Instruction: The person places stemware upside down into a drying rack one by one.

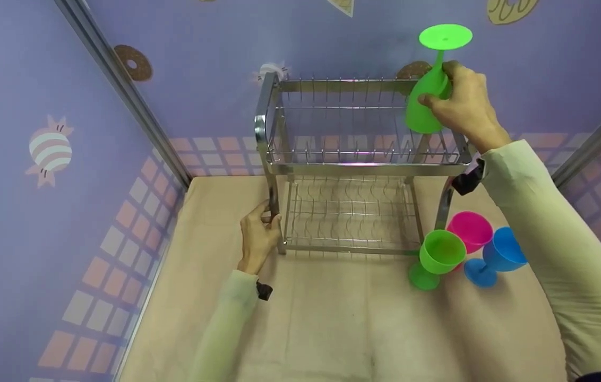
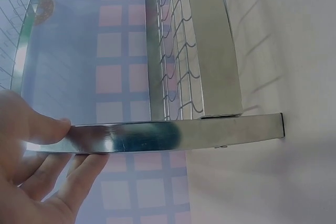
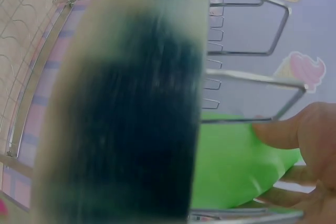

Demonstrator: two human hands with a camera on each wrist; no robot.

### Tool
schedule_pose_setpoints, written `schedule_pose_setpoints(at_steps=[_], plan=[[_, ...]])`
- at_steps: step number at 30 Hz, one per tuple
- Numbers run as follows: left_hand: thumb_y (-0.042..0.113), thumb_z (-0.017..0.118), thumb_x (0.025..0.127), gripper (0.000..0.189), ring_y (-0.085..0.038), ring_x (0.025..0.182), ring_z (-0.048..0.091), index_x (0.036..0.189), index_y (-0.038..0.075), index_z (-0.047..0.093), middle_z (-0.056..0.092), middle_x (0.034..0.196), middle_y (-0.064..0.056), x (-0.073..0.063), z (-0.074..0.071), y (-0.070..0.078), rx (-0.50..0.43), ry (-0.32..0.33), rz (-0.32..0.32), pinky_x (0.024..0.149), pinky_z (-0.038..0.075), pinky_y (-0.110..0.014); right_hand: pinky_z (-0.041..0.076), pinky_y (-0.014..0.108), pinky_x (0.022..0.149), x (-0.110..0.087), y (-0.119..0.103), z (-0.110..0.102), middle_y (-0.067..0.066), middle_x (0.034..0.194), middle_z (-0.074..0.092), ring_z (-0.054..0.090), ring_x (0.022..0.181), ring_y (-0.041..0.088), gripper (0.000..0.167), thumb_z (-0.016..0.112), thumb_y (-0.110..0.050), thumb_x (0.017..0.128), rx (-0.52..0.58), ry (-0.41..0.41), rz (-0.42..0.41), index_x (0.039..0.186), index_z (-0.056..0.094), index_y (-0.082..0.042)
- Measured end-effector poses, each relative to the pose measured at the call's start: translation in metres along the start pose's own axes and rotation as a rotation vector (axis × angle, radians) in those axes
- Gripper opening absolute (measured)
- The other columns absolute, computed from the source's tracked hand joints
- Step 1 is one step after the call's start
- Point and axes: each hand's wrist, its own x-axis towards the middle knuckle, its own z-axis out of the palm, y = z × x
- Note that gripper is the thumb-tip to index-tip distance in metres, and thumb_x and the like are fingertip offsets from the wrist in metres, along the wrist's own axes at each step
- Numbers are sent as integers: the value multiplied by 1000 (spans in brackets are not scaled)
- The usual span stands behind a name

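Here, in the head view, the metal rack [image 1: 369, 170] spans the middle of the frame, its upper tier open at the top and bounded by rails; the tabletop [image 1: 327, 318] runs from its front edge to the bottom of the frame. The right hand [image 1: 468, 103], upper right, pinches the upturned cup [image 1: 425, 114] between thumb and fingers at the right end of the upper tier. The cup's foot points up and its mouth down, the long axis nearly upright, with the foot leaning slightly right. The left hand [image 1: 258, 239], left of centre, has thumb and fingers closed round the rack's left leg. Right of centre and lower, a green cup [image 1: 443, 252], a pink cup [image 1: 470, 231] and a blue cup [image 1: 505, 249] stand close together by the rack's right leg.

In the left wrist view, that leg crosses the frame, thumb above it and fingers below, at lower left.

In the right wrist view, a broad, blurred metal bar [image 3: 126, 119] blocks much of the frame and hides the upturned cup's mouth. Wire dividers [image 3: 254, 80] stick out right of it, just beside the cup's bowl, lower right; whether they touch, I cannot tell.
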Motion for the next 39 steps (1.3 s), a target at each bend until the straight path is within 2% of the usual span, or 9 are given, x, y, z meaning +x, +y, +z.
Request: schedule_pose_setpoints(at_steps=[5,13,24,32,39], plan=[[-8,75,92,35,-36,88,80,126,-2,73,78,115,-23,1,0,0,4,2,14,75,69,-41,53,59,112,1,0,2,28,151,57,60,138,44,63,68,-20,102,1,-1,43,154,43,7],[-5,77,93,36,-33,84,80,128,-1,73,79,112,-22,0,1,-1,42,14,21,73,69,-42,52,61,113,5,2,4,32,149,54,57,137,47,65,65,-19,102,7,-17,50,154,39,10],[-5,77,93,36,-34,87,80,129,-3,72,78,113,-23,-2,1,-1,21,10,11,76,69,-42,46,57,121,5,2,4,31,154,47,50,141,44,71,62,-19,103,-4,-38,87,159,30,9],[-6,77,92,34,-34,89,80,126,-1,74,78,113,-22,-2,0,2,4,12,-44,77,69,-44,46,55,121,-3,-8,-6,29,154,46,49,144,42,72,66,-27,103,-27,-21,89,157,33,7],[-7,75,94,36,-36,91,80,130,-5,71,77,115,-24,-1,2,-1,-9,2,-46,79,69,-41,42,58,124,-22,-14,-20,28,159,44,46,146,44,75,65,-32,104,-53,-7,36,159,32,5]])
